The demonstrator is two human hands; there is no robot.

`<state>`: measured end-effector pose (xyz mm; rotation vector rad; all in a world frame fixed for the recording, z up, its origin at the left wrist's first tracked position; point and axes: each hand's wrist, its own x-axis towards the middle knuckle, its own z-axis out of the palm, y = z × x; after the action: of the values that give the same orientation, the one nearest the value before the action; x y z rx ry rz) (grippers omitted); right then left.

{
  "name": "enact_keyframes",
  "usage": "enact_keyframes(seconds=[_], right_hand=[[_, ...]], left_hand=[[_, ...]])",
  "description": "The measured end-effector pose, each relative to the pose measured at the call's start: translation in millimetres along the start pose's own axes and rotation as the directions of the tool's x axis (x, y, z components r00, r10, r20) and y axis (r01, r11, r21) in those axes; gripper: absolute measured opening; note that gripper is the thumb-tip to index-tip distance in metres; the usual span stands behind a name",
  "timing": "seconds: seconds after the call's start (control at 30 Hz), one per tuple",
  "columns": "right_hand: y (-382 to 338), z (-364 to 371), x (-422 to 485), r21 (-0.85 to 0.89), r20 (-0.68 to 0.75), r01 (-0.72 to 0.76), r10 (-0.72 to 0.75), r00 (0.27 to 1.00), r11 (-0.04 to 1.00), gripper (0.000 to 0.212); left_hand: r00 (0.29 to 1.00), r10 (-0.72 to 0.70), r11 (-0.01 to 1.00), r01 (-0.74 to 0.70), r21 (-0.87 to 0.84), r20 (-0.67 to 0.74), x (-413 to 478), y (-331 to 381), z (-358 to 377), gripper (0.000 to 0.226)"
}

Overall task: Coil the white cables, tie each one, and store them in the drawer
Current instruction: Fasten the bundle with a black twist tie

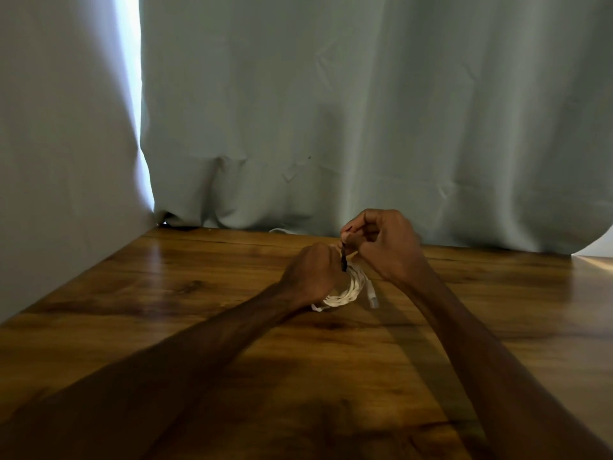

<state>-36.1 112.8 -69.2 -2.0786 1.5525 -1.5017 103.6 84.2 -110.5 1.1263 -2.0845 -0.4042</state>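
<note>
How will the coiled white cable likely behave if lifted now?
Probably floppy: the coiled white cable is thin loops bunched in the left hand, so it may spring loose until the dark tie, pinched by the right hand, is closed. Likely light.

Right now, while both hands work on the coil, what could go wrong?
1. The left hand grips the white coil on one side only; if that grip loosens, the loops may spring open before the dark tie holds them.
2. The right hand pinches only the tie's upper end, so it might slip out.
3. The connector end sticks out beside the coil and could snag.
</note>
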Motion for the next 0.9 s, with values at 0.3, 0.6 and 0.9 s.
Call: enact_keyframes(seconds=[0.3,0.6,0.9], right_hand=[[-20,0,-5,0.175,0.081,-0.025,0.011,0.997,0.984,0.004],[-13,-6,-5,0.387,0.098,-0.234,0.213,0.972,0.892,0.011],[-9,-10,-4,0.424,0.080,-0.306,0.301,0.950,0.852,0.016]], left_hand=[[0.999,-0.017,0.995,0.012,-0.095,-0.051,10,-18,-6,0.041],[0.995,-0.097,0.930,0.080,-0.358,-0.028,11,-18,-2,0.055],[0.990,-0.009,0.771,0.095,-0.630,0.138,6,-14,-13,0.035]])
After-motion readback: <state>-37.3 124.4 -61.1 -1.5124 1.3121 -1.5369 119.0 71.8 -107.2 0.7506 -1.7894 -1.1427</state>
